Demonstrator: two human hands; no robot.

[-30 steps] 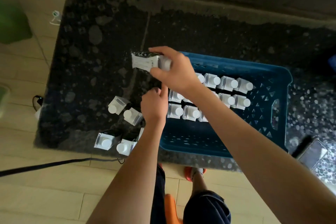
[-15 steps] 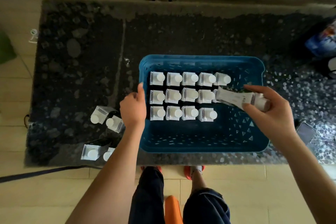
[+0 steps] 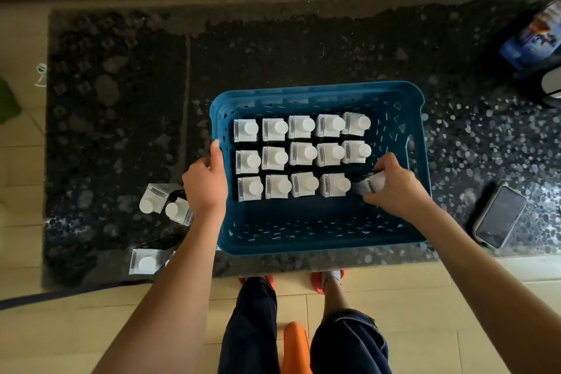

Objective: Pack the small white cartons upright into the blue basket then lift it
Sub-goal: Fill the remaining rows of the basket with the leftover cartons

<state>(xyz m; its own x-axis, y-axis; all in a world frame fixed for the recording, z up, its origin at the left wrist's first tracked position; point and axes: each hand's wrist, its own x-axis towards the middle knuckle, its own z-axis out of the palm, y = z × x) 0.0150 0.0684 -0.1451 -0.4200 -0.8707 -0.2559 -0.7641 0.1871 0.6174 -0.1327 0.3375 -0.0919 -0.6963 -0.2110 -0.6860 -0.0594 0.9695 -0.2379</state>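
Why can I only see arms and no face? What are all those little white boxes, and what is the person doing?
The camera sits on the person's head and looks down, so you see only their arms, legs and shoes. They stand at a dark speckled stone table. On it sits a blue plastic basket with little holes in its walls. Inside stand small white cartons with round white caps, upright in three rows: five, five and four. The right hand holds one more white carton, tilted, at the open end of the nearest row. The left hand grips the basket's left rim. A few loose white cartons wait on the table to the left. A dark phone in a grey case lies on the right.
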